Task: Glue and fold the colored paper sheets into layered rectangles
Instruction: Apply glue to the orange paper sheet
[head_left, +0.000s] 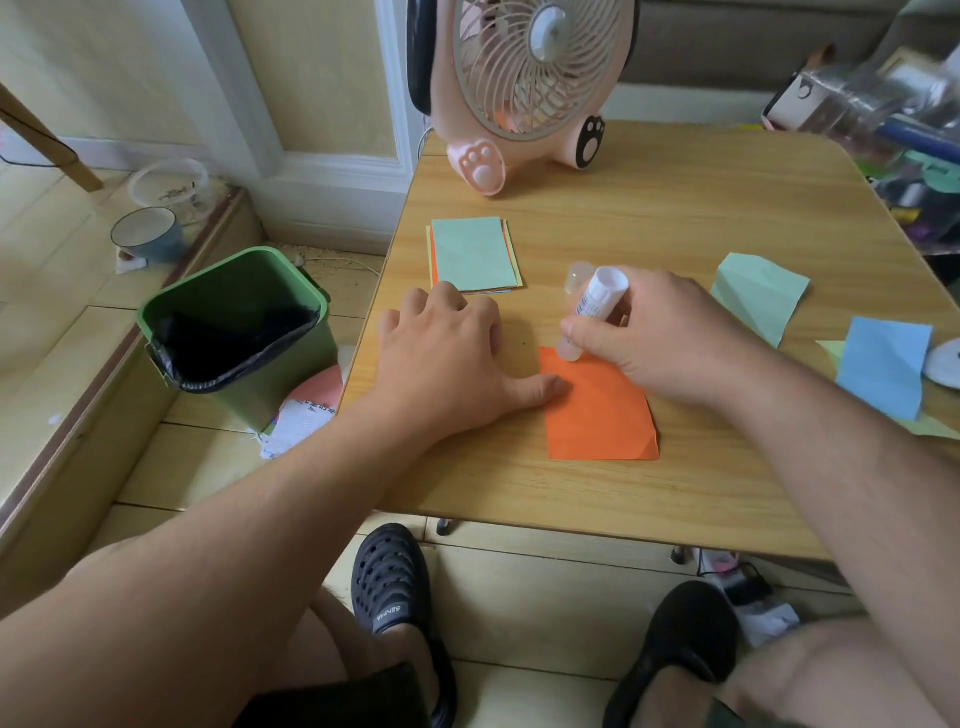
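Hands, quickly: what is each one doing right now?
Left hand: open, thumb pressing the orange sheet.
Right hand: gripping the glue stick, tip on the sheet.

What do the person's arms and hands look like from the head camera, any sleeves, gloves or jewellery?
Both forearms are bare right up to the frame edge: no sleeves show. The left hand and right hand wear no gloves, and no rings, watch or wristband are visible. Fingernails are short and unpainted where they show. No markings or cables appear on either arm.

soft even daylight | wide-angle edge bowing | top-right clutter blurred, perhaps motion
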